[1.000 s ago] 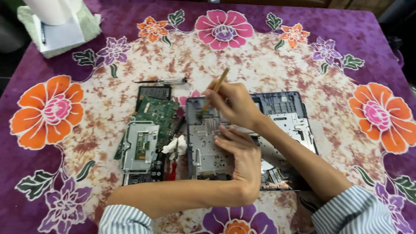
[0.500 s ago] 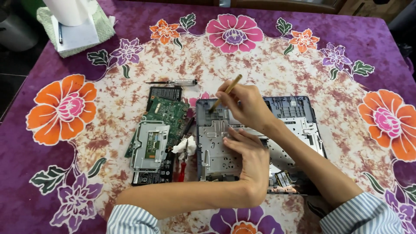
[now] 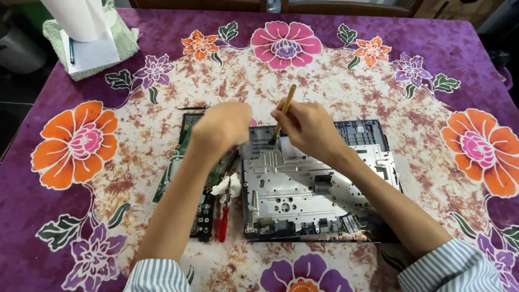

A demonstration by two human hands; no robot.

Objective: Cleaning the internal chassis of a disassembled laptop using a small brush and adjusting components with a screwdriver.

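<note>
Right hand (image 3: 305,127) pinching wooden-handled brush (image 3: 283,112), bristles on top-left corner of grey laptop chassis (image 3: 319,181). Keep strokes light, brush upright. Left hand (image 3: 221,127) blurry over green circuit board (image 3: 186,162), fingers can't tell.

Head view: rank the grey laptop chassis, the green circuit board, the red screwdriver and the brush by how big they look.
1. Chassis, clearly largest.
2. Circuit board, partly hidden under the left arm.
3 and 4. Screwdriver and brush look alike in length; the right hand covers part of the brush, so no ranking.
</note>
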